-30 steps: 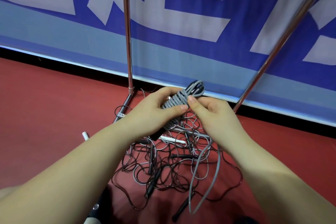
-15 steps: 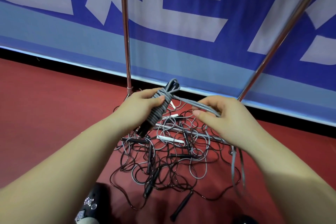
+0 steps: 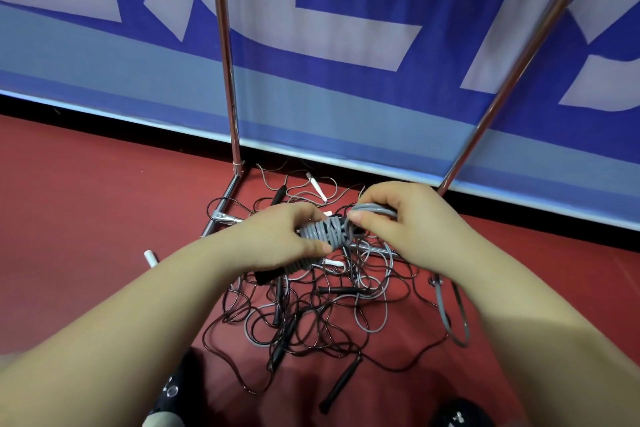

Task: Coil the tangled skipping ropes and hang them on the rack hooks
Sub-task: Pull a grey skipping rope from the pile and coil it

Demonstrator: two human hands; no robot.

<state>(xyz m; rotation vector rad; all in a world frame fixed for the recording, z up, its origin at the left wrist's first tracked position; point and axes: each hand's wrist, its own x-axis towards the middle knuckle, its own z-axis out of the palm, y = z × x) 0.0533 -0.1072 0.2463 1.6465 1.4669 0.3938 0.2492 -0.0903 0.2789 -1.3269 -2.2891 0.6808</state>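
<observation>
My left hand (image 3: 280, 239) grips a grey skipping rope bundle (image 3: 323, 234), wound in tight turns around its black handles. My right hand (image 3: 405, 218) pinches the free grey strands at the bundle's right end. A loose grey loop (image 3: 450, 319) hangs down from under my right wrist. Below both hands a tangle of black and grey ropes (image 3: 311, 312) with black and white handles lies on the red floor. The chrome rack poles (image 3: 225, 55) rise behind; no hooks are in view.
The rack's base bars (image 3: 221, 210) lie on the floor under the tangle. A slanted chrome pole (image 3: 512, 73) rises at the right. A blue and white banner (image 3: 346, 45) closes off the back. My dark shoes (image 3: 169, 392) show at the bottom edge.
My hands have come back together and lower. The right hand, which had drawn the grey strands out to the right, now holds them against the bundle's end.
</observation>
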